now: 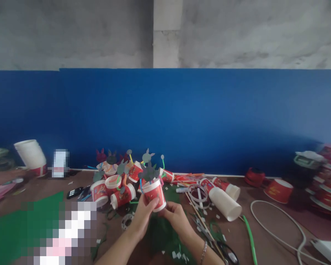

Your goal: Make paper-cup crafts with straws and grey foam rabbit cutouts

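Found tape roll [123, 223] left of left hand [147, 209], cup stack [31, 154] far left, power strip [329, 252] far right on table [274, 226].

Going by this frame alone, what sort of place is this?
Probably a craft work area; whether home, classroom or workshop, I can't tell. The signs: printed red cups, rabbit-eared cutouts and small white scraps on the table.

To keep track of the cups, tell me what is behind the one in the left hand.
Behind the held cup, other red cups show past it, with the blue panel beyond. The held cup and left hand cover whatever lies directly behind them.
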Motion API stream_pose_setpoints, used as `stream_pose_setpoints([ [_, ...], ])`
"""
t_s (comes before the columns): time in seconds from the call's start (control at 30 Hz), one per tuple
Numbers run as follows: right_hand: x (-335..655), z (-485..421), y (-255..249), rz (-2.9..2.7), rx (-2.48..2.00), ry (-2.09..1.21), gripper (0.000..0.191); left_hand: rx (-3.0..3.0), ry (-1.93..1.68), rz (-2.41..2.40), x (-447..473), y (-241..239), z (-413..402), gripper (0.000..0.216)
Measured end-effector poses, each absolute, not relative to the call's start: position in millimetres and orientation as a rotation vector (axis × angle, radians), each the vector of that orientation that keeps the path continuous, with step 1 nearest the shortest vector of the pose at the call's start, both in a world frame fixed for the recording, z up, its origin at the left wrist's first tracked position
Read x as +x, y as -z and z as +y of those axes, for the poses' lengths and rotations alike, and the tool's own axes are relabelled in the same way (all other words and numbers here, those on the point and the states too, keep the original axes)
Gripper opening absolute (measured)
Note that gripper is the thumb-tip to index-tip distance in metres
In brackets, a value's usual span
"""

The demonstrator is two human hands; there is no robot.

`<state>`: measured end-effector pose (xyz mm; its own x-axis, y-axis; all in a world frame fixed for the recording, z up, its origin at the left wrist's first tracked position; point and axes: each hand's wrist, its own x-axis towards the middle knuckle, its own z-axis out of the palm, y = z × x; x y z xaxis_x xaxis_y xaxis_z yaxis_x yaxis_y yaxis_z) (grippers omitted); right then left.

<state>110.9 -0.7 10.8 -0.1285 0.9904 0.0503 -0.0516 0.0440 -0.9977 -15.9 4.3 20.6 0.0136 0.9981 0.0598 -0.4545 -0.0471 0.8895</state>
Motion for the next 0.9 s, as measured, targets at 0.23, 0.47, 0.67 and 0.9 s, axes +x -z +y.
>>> stream_pose_setpoints([
  [0.23,111,1,-6,-1.372,-1.033,-1.411,0.028,0.953,-1.444,0.896,-17,-15,6,0.045],
  [0.47,111,5,-4,-1.344,-1.078,-1.44,0.038,0.969,-1.416,0.922,-14,-17,3,0.048],
  [0.67,110,3,-4,-1.344,-1.09,-1.433,0.043,0.959,-1.428,0.936,-9,-27,-4,0.05],
  [0.9,112,2,-7,-1.376,-1.124,-1.456,0.045,0.943,-1.449,0.974,-11,-34,-4,0.048],
])
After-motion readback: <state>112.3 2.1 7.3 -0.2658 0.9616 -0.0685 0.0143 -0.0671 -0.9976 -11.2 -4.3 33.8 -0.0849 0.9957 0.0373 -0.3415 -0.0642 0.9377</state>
